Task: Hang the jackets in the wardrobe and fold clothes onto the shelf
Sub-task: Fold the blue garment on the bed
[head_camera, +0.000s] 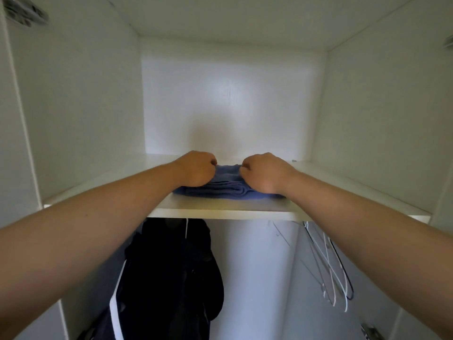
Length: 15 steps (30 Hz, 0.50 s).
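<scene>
White, smooth wardrobe (232, 94) panels frame a flat white shelf (220, 213), where a folded blue garment (226, 186) of soft ribbed knit lies in a low stack near the front edge. The left hand (196, 169) and right hand (263, 171) rest on its two sides, fingers curled and gripping the fabric. Below the shelf hang a dark jacket (176, 278) with a white stripe and thin wire hangers (331, 266).

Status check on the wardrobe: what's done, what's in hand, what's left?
Done: a dark jacket hangs under the shelf. In hand: left hand and right hand both grip a folded blue garment lying on the shelf near its front edge. Left: release it; empty hangers hang at the right, but no other clothes are in view, so what remains I cannot tell.
</scene>
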Motion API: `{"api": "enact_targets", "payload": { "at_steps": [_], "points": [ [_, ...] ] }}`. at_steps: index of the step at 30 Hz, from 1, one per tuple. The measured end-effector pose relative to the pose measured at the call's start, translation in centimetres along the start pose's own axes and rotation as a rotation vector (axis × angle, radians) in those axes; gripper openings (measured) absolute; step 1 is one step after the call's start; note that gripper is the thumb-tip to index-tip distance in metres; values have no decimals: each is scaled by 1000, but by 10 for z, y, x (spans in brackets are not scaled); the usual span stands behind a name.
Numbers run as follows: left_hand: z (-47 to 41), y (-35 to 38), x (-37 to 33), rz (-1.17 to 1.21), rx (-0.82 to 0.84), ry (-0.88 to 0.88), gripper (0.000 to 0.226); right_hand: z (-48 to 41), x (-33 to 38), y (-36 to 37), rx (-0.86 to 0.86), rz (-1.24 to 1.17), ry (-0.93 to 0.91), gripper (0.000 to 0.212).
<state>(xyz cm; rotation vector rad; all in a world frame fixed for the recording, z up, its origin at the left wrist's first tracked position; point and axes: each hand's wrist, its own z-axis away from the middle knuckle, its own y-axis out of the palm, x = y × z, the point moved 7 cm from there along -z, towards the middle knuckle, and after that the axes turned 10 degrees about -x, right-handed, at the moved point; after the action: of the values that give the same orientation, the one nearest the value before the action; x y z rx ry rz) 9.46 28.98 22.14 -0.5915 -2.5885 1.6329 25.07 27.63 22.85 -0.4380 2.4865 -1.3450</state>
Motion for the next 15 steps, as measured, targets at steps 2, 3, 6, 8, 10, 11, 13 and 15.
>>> {"api": "enact_targets", "payload": {
  "at_steps": [2,3,6,8,10,11,13,15],
  "points": [
    [1,32,3,-108,142,-23,48,3,18,22,184,119,-85,37],
    [1,44,6,-156,207,-34,54,5,23,31,258,136,-96,37],
    [-7,58,16,-198,274,-91,61,-4,23,39,278,168,-96,38],
    [-19,61,23,-209,291,-128,64,-15,16,48,280,173,-62,37],
    [-34,65,30,-203,314,-145,66,-30,9,61,294,186,-38,36],
    [-44,68,33,-198,323,-149,66,-38,5,69,309,205,-35,35],
    [-69,78,40,-189,332,-153,65,-57,-4,85,357,218,-30,34],
    [-95,90,46,-184,341,-149,65,-80,-18,102,393,217,10,34]
  ]
}}
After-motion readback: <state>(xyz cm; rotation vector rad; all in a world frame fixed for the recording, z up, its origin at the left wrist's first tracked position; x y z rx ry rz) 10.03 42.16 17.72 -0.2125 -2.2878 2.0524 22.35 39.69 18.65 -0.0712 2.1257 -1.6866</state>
